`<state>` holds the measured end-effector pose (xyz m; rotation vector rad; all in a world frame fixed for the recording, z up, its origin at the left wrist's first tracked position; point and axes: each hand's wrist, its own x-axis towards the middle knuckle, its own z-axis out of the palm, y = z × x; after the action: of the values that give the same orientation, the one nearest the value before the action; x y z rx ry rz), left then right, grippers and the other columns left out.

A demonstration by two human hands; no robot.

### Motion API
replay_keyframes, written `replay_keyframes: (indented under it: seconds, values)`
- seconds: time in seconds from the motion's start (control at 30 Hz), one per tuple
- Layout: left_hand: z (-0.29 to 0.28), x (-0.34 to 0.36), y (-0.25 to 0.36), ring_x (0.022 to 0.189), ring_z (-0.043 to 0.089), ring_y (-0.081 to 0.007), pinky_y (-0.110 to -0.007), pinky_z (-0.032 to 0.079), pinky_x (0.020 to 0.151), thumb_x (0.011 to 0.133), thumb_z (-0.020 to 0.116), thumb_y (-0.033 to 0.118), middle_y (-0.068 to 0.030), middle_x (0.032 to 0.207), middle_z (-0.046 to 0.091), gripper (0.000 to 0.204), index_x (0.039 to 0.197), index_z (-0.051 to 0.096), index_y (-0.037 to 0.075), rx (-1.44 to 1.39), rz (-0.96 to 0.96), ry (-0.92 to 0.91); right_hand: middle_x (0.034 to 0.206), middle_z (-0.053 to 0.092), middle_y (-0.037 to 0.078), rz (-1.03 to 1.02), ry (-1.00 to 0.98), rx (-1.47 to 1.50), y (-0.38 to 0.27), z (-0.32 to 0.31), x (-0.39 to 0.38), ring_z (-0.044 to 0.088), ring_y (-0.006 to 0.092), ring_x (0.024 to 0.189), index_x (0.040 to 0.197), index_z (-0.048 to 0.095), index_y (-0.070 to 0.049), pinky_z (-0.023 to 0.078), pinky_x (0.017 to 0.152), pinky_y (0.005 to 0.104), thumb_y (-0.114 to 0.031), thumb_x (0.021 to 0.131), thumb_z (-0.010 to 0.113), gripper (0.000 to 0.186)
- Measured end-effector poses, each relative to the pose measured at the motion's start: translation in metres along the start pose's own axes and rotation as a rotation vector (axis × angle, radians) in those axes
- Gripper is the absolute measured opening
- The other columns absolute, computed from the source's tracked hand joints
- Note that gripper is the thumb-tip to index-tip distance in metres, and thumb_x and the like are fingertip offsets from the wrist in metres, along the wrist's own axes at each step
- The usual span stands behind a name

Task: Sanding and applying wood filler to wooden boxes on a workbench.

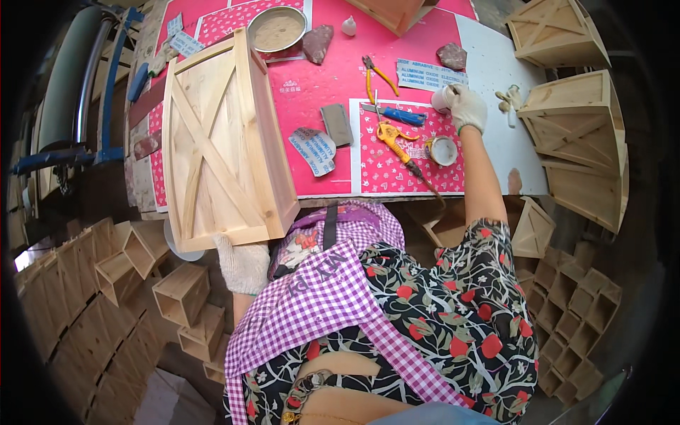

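A pale wooden crate [212,152] with an X-shaped brace lies tilted on the left of the table, its near end over the edge. My left hand [242,268], in a whitish knit glove, grips the crate's near bottom corner; some of its fingers are hidden beneath. On the right, my gloved right hand [468,110] is closed around a small white cup [443,100], whose contents I cannot see. Just below that hand stands a small round tub [444,151] with something white in it. Beside the tub lie a yellow air blow gun [394,140] and a blue-handled knife [404,115].
Yellow-handled pliers [370,79], a sanding block [336,125], cut abrasive paper [314,151] and a bowl of beige paste [278,30] lie on the pink-covered table [322,85]. Wooden crates stand at right [577,113] and in stacks on the floor [182,292]. Machine rollers [60,78] stand far left.
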<state>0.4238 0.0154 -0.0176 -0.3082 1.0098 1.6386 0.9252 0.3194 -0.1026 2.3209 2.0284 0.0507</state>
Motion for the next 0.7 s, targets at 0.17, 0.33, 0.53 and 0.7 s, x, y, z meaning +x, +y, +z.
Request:
replay_keyframes:
  seconds: [0.17, 0.33, 0.53, 0.7]
  values:
    - [-0.012, 0.002, 0.003, 0.145, 0.039, -0.0351, -0.053, 0.030, 0.123, 0.100, 0.062, 0.048, -0.0137, 0.159, 0.040, 0.075, 0.156, 0.033, 0.008, -0.015, 0.005, -0.024, 0.095, 0.072, 0.017, 0.342, -0.280, 1.407, -0.068, -0.043, -0.043, 0.072, 0.0253, 0.080, 0.122, 0.065, -0.001, 0.059, 0.071, 0.0365, -0.006, 0.095, 0.051, 0.031]
    - [-0.010, 0.009, 0.008, 0.143, 0.041, -0.0352, -0.053, 0.030, 0.123, 0.102, 0.059, 0.046, -0.0166, 0.155, 0.043, 0.072, 0.155, 0.032, 0.006, -0.009, -0.033, 0.019, 0.094, 0.067, 0.011, 0.235, -0.481, 1.757, -0.159, -0.111, -0.132, 0.070, 0.0200, 0.075, 0.114, 0.061, 0.004, 0.061, 0.068, 0.0346, -0.005, 0.097, 0.050, 0.023]
    - [0.007, 0.015, 0.005, 0.148, 0.036, -0.0363, -0.052, 0.028, 0.125, 0.109, 0.041, 0.044, -0.0195, 0.161, 0.035, 0.065, 0.158, 0.026, 0.004, -0.045, -0.149, -0.095, 0.093, 0.063, 0.005, 0.036, -0.476, 1.524, -0.196, -0.113, -0.187, 0.065, 0.0128, 0.070, 0.121, 0.065, 0.004, 0.057, 0.064, 0.0275, -0.006, 0.098, 0.052, 0.028]
    - [0.012, 0.028, -0.002, 0.134, 0.051, -0.0374, -0.056, 0.047, 0.111, 0.108, 0.050, 0.027, -0.0224, 0.146, 0.048, 0.052, 0.149, 0.035, -0.001, 0.068, -0.195, -0.105, 0.092, 0.062, 0.010, -0.548, -0.150, 1.111, -0.210, -0.115, -0.224, 0.061, 0.0242, 0.092, 0.115, 0.071, -0.003, 0.051, 0.083, 0.0353, 0.001, 0.090, 0.059, 0.029]
